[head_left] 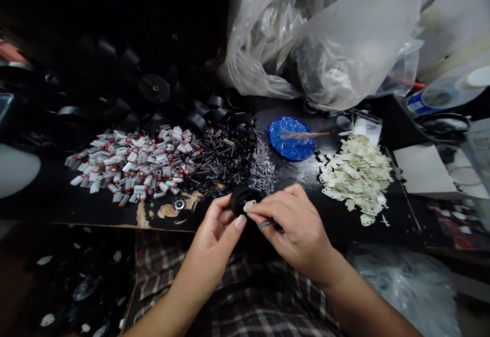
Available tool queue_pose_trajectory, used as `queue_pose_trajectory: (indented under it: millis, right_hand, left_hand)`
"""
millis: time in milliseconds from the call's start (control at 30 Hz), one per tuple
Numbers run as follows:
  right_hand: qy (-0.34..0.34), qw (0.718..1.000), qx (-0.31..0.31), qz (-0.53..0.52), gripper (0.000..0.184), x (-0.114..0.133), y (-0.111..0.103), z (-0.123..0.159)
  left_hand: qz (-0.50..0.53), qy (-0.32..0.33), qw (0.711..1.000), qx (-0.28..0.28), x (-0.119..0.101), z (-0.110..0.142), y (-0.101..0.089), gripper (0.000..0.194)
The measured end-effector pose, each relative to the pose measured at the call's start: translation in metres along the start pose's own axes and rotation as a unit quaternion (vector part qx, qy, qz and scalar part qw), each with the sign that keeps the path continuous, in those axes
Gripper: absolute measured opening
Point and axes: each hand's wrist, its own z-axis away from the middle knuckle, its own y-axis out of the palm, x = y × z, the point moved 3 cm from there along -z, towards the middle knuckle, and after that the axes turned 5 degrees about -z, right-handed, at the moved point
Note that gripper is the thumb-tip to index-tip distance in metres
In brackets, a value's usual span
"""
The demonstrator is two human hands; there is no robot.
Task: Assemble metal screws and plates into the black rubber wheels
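Plate (249,205), small and cream, sits at open face of round black housing (236,199), just left of right hand (296,224), whose fingertips pinch it; left hand (216,237) grasps housing's side. Right hand nearer plate; long axis unclear.

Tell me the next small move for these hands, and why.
Probably press the pale plate down into the black round part: the right hand has fingertips at the plate, by the part's open face, while the left hand holds that part.
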Motion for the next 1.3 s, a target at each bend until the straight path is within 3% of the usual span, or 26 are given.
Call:
queue_pose_trajectory:
  millis: [200,333,433,533,600,700,767,800,867,933,1033,1100,1167,1300]
  right_hand:
    - [0.063,0.998,-0.027,0.017,0.011,0.007,0.003,0.013]
    - [0.099,0.995,-0.026,-0.007,0.010,0.006,0.009,0.016]
    - [0.099,0.994,0.002,-0.055,0.010,0.010,0.015,0.008]
    - [0.040,0.981,0.093,-0.168,0.008,0.022,0.022,-0.006]
    - [-0.022,0.965,0.129,-0.226,0.007,0.027,0.023,-0.013]
    - [-0.002,0.970,0.085,-0.226,0.012,0.018,0.026,-0.021]
    - [0.043,0.974,0.064,-0.214,0.014,0.011,0.032,-0.023]
    - [0.051,0.973,0.070,-0.213,0.014,0.009,0.037,-0.024]
    - [0.038,0.971,0.099,-0.212,0.013,0.011,0.044,-0.025]
    - [0.014,0.971,0.117,-0.209,0.013,0.015,0.047,-0.024]
    - [0.022,0.975,0.112,-0.190,0.014,0.013,0.042,-0.019]
    - [0.056,0.977,0.103,-0.178,0.015,0.006,0.038,-0.013]
    - [0.087,0.976,0.097,-0.176,0.016,-0.001,0.037,-0.006]
    - [0.095,0.970,0.111,-0.193,0.017,-0.004,0.042,-0.004]
  left_hand:
    - [0.053,0.004,0.996,-0.065,0.007,-0.003,0.004,0.019]
    - [0.048,0.010,0.997,-0.064,0.009,-0.007,0.008,0.016]
    - [0.024,-0.003,0.998,-0.063,0.004,0.003,-0.002,0.015]
    - [-0.052,-0.007,0.993,-0.104,0.004,0.031,-0.046,0.022]
    - [-0.109,0.006,0.973,-0.204,0.006,0.057,-0.095,0.025]
    - [-0.240,0.077,0.879,-0.406,-0.004,0.095,-0.165,0.034]
    - [-0.309,0.120,0.829,-0.451,-0.024,0.103,-0.182,0.038]
    - [-0.339,0.150,0.817,-0.443,-0.039,0.098,-0.180,0.036]
    - [-0.400,0.205,0.811,-0.373,-0.072,0.069,-0.164,0.024]
    - [-0.465,0.272,0.784,-0.309,-0.110,0.028,-0.143,0.022]
    - [-0.480,0.296,0.776,-0.282,-0.154,-0.032,-0.132,0.015]
    - [-0.480,0.295,0.781,-0.269,-0.168,-0.058,-0.134,0.010]
    - [-0.474,0.290,0.791,-0.257,-0.173,-0.068,-0.139,0.007]
    - [-0.432,0.268,0.829,-0.232,-0.166,-0.055,-0.140,0.014]
